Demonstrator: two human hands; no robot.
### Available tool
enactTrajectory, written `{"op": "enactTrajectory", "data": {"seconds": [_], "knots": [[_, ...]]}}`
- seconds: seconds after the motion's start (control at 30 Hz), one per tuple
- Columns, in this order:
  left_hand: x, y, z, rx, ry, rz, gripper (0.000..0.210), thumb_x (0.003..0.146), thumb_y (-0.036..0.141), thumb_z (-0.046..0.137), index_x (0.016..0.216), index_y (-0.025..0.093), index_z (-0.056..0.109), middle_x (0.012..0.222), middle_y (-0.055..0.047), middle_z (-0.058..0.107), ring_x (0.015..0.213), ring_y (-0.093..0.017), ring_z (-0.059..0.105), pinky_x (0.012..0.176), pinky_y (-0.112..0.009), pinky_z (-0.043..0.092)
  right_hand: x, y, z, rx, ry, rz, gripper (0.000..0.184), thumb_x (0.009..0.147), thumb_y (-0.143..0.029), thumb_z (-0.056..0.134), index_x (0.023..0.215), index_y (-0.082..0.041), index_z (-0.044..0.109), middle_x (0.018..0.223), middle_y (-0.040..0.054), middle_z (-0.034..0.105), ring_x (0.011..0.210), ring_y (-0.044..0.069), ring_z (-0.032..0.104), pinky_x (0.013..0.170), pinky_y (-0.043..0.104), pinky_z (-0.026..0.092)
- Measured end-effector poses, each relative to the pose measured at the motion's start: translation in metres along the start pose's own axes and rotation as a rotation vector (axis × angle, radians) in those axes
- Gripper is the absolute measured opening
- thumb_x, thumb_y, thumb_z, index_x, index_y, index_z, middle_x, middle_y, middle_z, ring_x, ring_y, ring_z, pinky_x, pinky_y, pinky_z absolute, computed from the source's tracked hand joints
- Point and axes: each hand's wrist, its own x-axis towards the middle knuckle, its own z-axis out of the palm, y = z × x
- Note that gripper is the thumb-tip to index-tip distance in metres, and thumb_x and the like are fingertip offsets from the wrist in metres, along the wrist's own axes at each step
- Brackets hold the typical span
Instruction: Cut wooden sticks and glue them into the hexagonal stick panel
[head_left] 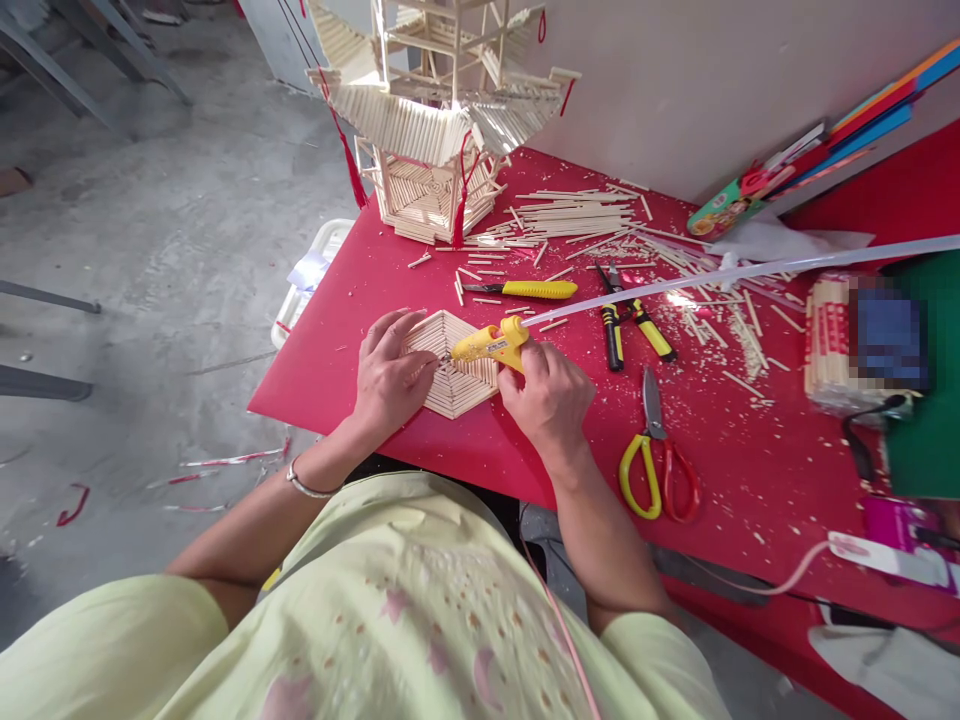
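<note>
A yellow hot glue gun (pixel 487 345) is gripped in my right hand (pixel 546 395), its nozzle pointing left at the middle of a hexagonal panel of thin wooden sticks (pixel 452 400). A long translucent glue stick (pixel 660 283) runs out of the gun's back toward the right. My left hand (pixel 394 365) holds the panel at its left side, fingers curled and thumb close to the nozzle. Whether a small stick is also between those fingers I cannot make out. The panel lies flat on the red tabletop (pixel 330 380), near its front edge.
A stick-built pagoda model (pixel 439 130) with red tassels stands behind. Loose sticks (pixel 577 215) and scraps lie right of it. Nearby are a yellow utility knife (pixel 536 289), cutting pliers (pixel 626 320) and scissors (pixel 656 460). Bundled sticks (pixel 829 335) and a power strip (pixel 889 558) are rightward.
</note>
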Motion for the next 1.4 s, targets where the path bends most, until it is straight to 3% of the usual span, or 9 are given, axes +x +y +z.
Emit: {"op": "enactTrajectory", "data": {"seconds": [0.47, 0.8, 1.4], "knots": [[0.005, 0.005, 0.0, 0.116, -0.106, -0.007, 0.018, 0.095, 0.029, 0.067, 0.083, 0.026, 0.081, 0.151, -0.005, 0.063, 0.145, -0.033, 0.051, 0.117, -0.058, 0.046, 0.001, 0.001, -0.002, 0.024, -0.07, 0.058, 0.027, 0.097, -0.023, 0.055, 0.118, -0.015, 0.069, 0.084, 0.0066, 0.068, 0.077, 0.021, 0.061, 0.067, 0.033, 0.043], [0.009, 0.0, -0.001, 0.016, -0.101, -0.036, 0.008, 0.09, 0.026, 0.073, 0.088, 0.025, 0.08, 0.146, -0.007, 0.065, 0.14, -0.031, 0.054, 0.115, -0.056, 0.052, -0.001, 0.001, -0.003, 0.025, -0.051, 0.054, 0.03, 0.097, -0.023, 0.057, 0.123, -0.014, 0.068, 0.086, 0.0062, 0.069, 0.077, 0.021, 0.061, 0.067, 0.034, 0.042], [0.011, 0.002, 0.003, 0.031, -0.122, -0.102, 0.005, 0.087, 0.025, 0.072, 0.087, 0.026, 0.077, 0.146, -0.006, 0.065, 0.14, -0.03, 0.055, 0.117, -0.059, 0.048, -0.003, -0.003, 0.001, 0.015, -0.069, 0.032, 0.029, 0.099, -0.022, 0.055, 0.125, -0.016, 0.067, 0.086, 0.0052, 0.067, 0.076, 0.021, 0.061, 0.069, 0.034, 0.042]]}}
